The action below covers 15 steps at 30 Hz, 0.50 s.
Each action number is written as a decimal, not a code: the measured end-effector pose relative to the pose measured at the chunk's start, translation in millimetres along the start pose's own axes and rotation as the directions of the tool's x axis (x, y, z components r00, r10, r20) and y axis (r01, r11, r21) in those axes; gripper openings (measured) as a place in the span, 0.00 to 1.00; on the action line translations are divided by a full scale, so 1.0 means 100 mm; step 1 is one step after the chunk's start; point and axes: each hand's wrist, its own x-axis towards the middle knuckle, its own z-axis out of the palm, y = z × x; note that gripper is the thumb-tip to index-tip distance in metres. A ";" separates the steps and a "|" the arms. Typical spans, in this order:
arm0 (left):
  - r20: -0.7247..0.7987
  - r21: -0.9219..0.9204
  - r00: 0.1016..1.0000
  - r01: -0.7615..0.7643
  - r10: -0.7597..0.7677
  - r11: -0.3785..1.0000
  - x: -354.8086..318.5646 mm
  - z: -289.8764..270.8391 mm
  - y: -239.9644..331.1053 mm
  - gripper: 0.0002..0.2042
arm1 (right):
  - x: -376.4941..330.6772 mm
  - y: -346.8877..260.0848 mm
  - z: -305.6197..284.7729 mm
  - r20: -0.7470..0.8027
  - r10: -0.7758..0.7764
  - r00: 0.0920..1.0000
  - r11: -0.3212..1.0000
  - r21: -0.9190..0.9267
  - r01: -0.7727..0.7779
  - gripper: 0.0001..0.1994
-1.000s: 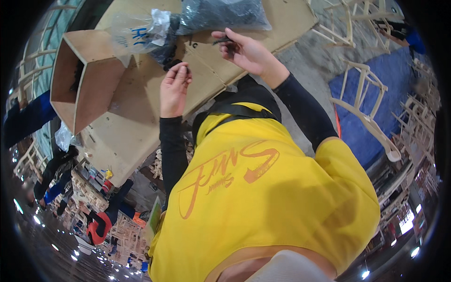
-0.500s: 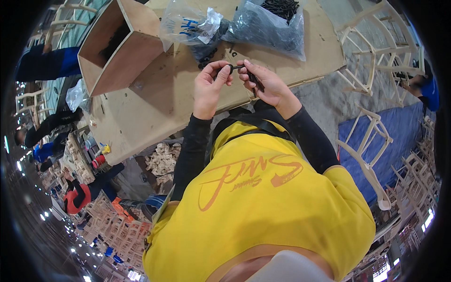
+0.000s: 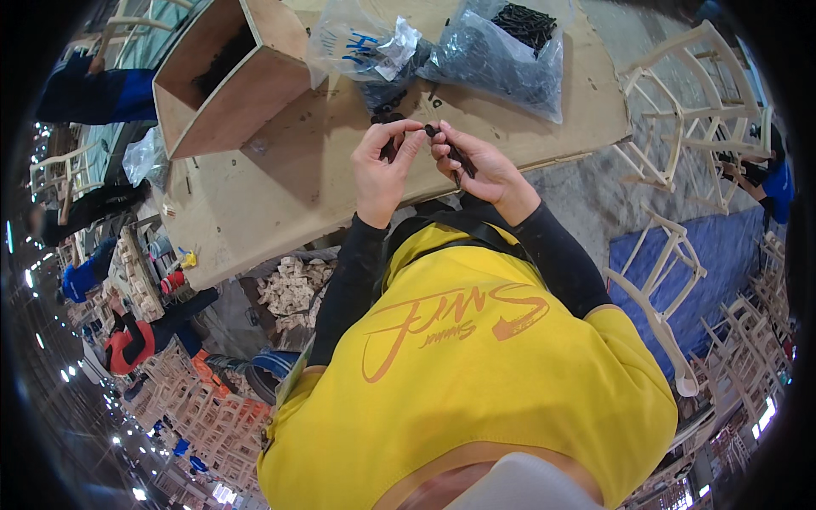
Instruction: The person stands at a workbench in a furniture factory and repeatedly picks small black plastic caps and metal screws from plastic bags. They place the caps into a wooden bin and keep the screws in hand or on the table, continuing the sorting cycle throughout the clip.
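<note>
The left hand (image 3: pixel 380 166) is curled, with its thumb and finger pinched close at the tips and small dark pieces (image 3: pixel 389 151) tucked inside its bent fingers. The right hand (image 3: pixel 486 166) is closed around some black bolts (image 3: pixel 463 161) that lie along its palm, and a small black ring (image 3: pixel 431 130) sits by its thumb tip. The ring looks to be on the end of a bolt, but it is tiny and fingers hide part of it, so I can't be sure. One second ago the two hands were well apart, and half a second ago a thin bit of bolt showed between them. Now the ring is up against the right fingers, which seems to mean it has slid along the bolt. The hands are over the near side of the brown surface (image 3: pixel 246 229). Past them are a big clear bag (image 3: pixel 501 72) with more bolts in it, a smaller bag (image 3: pixel 340 38) with dark bits by its mouth, and a wooden box (image 3: pixel 242 98). The smaller bag has blue marks and a white label (image 3: pixel 398 47), too small to read. The yellow shirt (image 3: pixel 510 374) has big orange letters on it.
</note>
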 end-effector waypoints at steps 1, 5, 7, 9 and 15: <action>-0.008 0.075 0.998 -0.059 0.060 0.995 0.01 -0.01 0.01 0.06 | 0.01 0.00 0.00 0.001 0.003 1.000 1.000 -0.017 -0.003 0.16; -0.016 0.101 0.999 -0.031 0.033 0.994 0.29 -0.34 0.28 0.07 | 0.04 -0.01 0.02 -0.006 -0.023 1.000 0.999 -0.035 0.022 0.15; -0.147 0.233 0.968 -0.164 0.202 0.958 0.63 -0.70 0.46 0.07 | 0.06 0.01 0.01 -0.094 -0.050 0.994 0.998 -0.043 0.046 0.15; -0.335 0.425 0.848 -0.252 0.410 0.869 1.02 -1.15 0.58 0.07 | 0.07 0.03 0.00 -0.122 -0.072 0.990 0.997 -0.008 0.072 0.16; -0.551 0.141 0.731 -0.395 0.404 0.908 1.18 -1.49 0.55 0.06 | 0.07 0.02 0.05 -0.109 -0.179 0.978 0.969 0.150 0.194 0.17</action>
